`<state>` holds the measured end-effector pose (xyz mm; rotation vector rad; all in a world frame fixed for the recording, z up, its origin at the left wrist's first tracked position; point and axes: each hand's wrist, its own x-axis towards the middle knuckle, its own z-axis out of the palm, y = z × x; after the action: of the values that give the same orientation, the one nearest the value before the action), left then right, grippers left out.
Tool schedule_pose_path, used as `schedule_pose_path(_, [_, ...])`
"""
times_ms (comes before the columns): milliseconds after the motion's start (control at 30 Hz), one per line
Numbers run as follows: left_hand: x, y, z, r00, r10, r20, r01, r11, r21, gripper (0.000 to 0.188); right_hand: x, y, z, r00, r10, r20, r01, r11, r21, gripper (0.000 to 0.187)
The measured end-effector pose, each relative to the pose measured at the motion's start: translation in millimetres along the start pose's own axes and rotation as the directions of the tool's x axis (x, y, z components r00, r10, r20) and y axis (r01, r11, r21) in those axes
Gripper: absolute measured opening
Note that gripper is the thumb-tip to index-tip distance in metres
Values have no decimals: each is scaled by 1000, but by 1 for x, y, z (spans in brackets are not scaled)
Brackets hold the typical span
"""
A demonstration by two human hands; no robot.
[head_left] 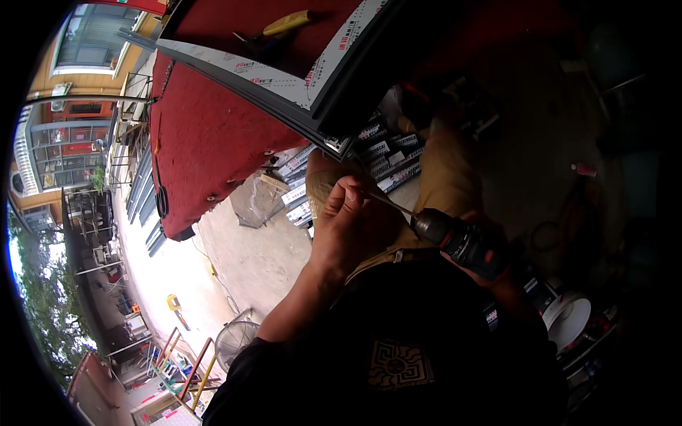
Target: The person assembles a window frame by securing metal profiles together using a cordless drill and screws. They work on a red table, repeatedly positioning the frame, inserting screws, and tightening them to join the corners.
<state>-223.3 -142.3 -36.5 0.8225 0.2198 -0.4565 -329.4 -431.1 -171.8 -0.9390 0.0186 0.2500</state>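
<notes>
My right hand grips a dark cordless drill in front of my waist, its chuck pointing left. A long thin bit runs from the chuck toward my left hand. The left thumb and fingers are pinched together by the bit's far end; whatever lies between them is too small to make out. Beyond the hands, the corner of a dark metal frame with printed white protective film rests on a red-covered table. A yellow-handled screwdriver lies inside the frame.
Wrapped profiles lie on the floor by my legs. A round fan stands at the lower left, with a yellow tool on the floor behind it. A white bucket-like container sits at the right. The right side is very dark.
</notes>
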Motion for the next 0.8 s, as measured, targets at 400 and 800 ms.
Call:
schedule_pose_path(400, [3,-5,12,989,19,-145,-17,1000,12,24,1,7,12,1000,-13,14,5,906,423,48])
schedule_pose_path(800, [14,-4,50,991,91,-101,-89,996,26,24,20,-28,34,966,-259,29,247,876,-413,36])
